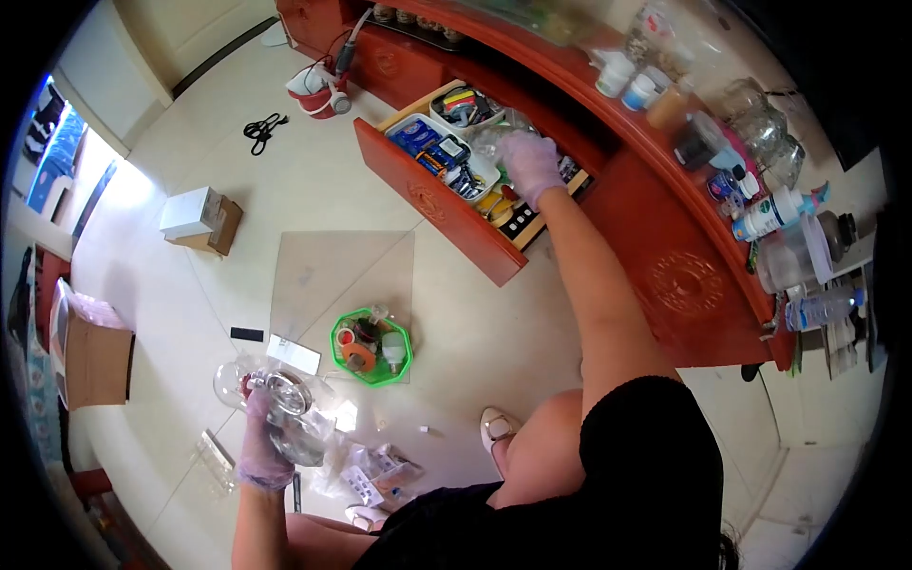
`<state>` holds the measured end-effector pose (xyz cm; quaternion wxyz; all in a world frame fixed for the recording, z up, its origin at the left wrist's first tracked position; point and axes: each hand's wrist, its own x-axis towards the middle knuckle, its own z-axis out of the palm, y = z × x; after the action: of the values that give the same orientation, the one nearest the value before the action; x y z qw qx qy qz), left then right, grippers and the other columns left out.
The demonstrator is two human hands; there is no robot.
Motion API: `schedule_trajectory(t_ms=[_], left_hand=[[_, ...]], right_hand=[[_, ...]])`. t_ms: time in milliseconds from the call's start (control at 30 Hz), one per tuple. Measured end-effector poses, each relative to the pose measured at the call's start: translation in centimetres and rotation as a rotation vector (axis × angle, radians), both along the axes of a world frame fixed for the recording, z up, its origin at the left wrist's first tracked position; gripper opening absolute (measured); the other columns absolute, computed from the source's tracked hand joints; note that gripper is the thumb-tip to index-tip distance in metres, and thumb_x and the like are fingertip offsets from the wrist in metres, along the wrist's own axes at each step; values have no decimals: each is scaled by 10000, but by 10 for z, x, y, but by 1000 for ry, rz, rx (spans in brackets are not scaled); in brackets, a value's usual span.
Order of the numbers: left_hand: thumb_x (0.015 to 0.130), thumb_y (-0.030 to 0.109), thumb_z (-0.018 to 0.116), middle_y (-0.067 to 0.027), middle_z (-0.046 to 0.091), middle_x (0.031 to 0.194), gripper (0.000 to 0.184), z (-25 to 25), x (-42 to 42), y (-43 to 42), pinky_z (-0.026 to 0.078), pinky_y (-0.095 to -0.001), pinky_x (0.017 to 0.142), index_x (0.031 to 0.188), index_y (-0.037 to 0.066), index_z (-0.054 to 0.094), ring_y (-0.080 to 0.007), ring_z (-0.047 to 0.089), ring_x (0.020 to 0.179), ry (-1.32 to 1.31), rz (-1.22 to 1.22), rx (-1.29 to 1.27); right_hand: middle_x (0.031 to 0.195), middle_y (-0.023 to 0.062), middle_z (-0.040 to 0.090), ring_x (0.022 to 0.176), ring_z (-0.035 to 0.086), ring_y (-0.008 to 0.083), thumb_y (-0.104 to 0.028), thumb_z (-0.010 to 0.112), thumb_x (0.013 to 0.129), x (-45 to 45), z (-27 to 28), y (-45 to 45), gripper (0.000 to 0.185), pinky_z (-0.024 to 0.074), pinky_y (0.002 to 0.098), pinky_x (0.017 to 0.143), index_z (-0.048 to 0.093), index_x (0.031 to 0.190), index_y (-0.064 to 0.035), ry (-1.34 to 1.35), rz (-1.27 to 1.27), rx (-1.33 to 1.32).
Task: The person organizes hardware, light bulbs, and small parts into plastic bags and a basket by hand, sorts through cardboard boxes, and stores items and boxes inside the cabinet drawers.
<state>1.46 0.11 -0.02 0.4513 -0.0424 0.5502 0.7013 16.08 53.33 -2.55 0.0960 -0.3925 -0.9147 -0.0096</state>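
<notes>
My left hand [264,454], in a thin translucent glove, is closed around a clear rounded vessel with a shiny metal ring [288,391]. The vessel looks like glass, and loose clear plastic lies around it. Also gloved, my right hand [532,163] reaches into the open red wooden drawer [432,204]. Its fingers are bent down onto a clear plastic bag [490,142] at the drawer's back; the fingertips are partly hidden. Beside that hand are a white tray of batteries and blue packs [446,157], a bin of tools [465,106] and a yellow item [496,206].
A green basket [407,372] with a bulb and small parts stands on a clear floor mat [323,275]. Crumpled packaging [380,475] lies near my feet. Small boxes [201,218], a black cable [263,131] and a red bucket [309,100] are farther off. Bottles [765,217] line the cabinet top.
</notes>
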Motion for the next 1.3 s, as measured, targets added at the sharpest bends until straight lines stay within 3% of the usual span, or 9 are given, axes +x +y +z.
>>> schedule_trajectory(t_ms=[200,500,667,833,933,1167,1233,1267,1300], left_hand=[[906,437,635,-33,623,1109,497,15,4,11,506,-320,844,1268,110,544,-170,599,995,0,30,-14],[880,459,662,-37,613,1150,538,5,-6,5,484,-342,910,1270,108,540,-187,589,1063,15,-6,24],[879,437,685,-38,627,1187,548,7,-5,2,480,-349,964,1301,119,541,-186,599,1084,51,28,37],[879,374,683,-41,600,1191,531,15,5,8,471,-335,946,1302,105,509,-189,580,1087,61,76,34],[872,383,688,-45,608,1179,544,2,-3,0,472,-345,951,1297,87,520,-201,586,1083,-16,6,36],[876,383,652,-53,606,1189,535,19,6,4,480,-352,940,1297,74,532,-206,585,1104,54,-59,6],[882,375,624,-59,602,1200,537,20,9,7,479,-346,939,1314,71,523,-202,584,1106,100,-62,-22],[882,375,624,-59,602,1200,537,19,10,8,479,-346,939,1314,71,523,-202,584,1106,96,-72,-17],[880,376,621,-63,600,1202,546,17,8,8,480,-347,940,1319,67,519,-203,584,1105,80,-84,-17]], right_hand=[[955,162,674,928,638,342,-152,511,872,-6,13,19,224,506,423,793,718,914,-75,420,137,129],[873,106,663,868,641,228,-1,547,814,-15,18,4,177,499,332,802,703,898,10,793,313,-497],[1018,121,645,920,630,254,1,603,764,7,26,-10,287,514,315,832,685,1039,-18,-74,175,-746],[1019,147,631,964,611,298,-124,642,758,7,10,-5,268,494,355,872,689,1015,-64,72,584,-216],[958,140,635,968,604,301,-171,643,776,-10,-12,-9,200,472,381,888,688,936,-59,122,522,-474],[961,185,639,929,614,342,-170,642,798,-23,-13,-35,153,465,420,855,664,892,-52,325,130,192],[961,211,640,955,615,364,-174,620,834,-25,-24,-41,175,461,441,858,647,937,-35,203,90,-299],[973,229,648,976,615,380,-206,540,898,-27,-23,-49,214,460,465,850,624,981,-28,537,-117,-687],[996,232,654,961,627,381,-209,499,913,-28,-37,-42,243,473,468,836,631,986,-18,496,-74,-588]])
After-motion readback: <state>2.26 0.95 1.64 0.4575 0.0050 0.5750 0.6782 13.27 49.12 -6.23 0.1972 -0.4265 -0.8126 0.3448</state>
